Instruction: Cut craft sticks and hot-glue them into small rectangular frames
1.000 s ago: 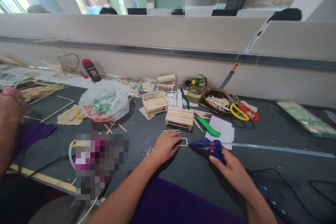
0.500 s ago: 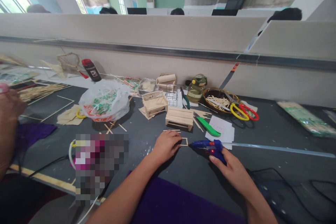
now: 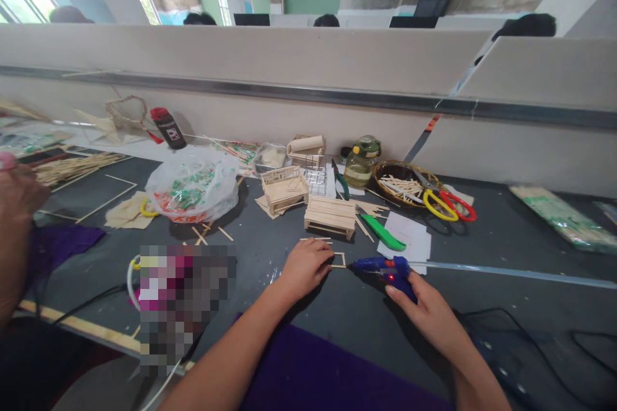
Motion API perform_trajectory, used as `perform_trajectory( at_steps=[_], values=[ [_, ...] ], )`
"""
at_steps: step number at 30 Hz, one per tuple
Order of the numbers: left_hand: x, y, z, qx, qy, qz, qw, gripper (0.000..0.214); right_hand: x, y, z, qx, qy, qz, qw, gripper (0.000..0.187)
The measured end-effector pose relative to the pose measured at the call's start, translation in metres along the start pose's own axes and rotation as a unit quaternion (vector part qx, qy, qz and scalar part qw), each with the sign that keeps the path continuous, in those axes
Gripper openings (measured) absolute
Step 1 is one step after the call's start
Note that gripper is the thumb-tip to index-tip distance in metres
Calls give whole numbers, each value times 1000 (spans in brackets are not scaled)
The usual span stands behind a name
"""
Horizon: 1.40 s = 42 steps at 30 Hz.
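Note:
My right hand [image 3: 427, 308] is wrapped round a blue hot glue gun [image 3: 385, 270] with a small red light lit and a long clear glue stick [image 3: 501, 271] running out of its back. The gun's dark nozzle points left, at the right corner of a small rectangular stick frame [image 3: 344, 260] on the table. On the frame's left end rest the closed fingers of my left hand [image 3: 306, 263], holding it down. Its far end is hidden under them. Just beyond lie a small stick-built bench [image 3: 330, 217] and a loose thin stick [image 3: 315, 239].
Behind are a stick-built bed [image 3: 284, 191], a green utility knife [image 3: 383, 231] on white paper [image 3: 414, 241], a basket [image 3: 385, 192] with sticks and scissors [image 3: 446, 205], and a bottle [image 3: 360, 167]. A plastic bag [image 3: 193, 186] stands left. Another person's hand [image 3: 22, 189] is at far left.

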<state>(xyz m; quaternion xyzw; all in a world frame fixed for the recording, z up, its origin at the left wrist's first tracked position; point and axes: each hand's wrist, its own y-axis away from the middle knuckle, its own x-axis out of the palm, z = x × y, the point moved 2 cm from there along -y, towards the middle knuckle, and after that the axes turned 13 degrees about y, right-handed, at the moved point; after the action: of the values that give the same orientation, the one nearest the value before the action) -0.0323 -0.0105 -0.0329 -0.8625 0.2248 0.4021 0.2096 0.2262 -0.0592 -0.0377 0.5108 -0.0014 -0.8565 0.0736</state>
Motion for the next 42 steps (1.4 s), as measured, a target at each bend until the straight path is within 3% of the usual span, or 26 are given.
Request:
perform_trajectory(
  at_steps=[22,27,30,35,42],
  values=[
    [-2,-1,-3,-7,-5,4,1000,18,-5,0,1,-10,-43,-32,998,39],
    [-1,-1,-2,-7,-9,5,1000,19,-12,1,-2,53,-103,-39,993,42],
    [-1,0,-1,-6,-9,4,1000,19,-19,2,-8,90,-130,-103,982,43],
    [0,0,-1,-3,-4,-1,1000,17,-30,6,-22,158,-153,-193,956,38],
    [-2,0,-1,-1,-6,3,1000,15,-38,19,-43,228,-263,-228,909,42]
  ],
)
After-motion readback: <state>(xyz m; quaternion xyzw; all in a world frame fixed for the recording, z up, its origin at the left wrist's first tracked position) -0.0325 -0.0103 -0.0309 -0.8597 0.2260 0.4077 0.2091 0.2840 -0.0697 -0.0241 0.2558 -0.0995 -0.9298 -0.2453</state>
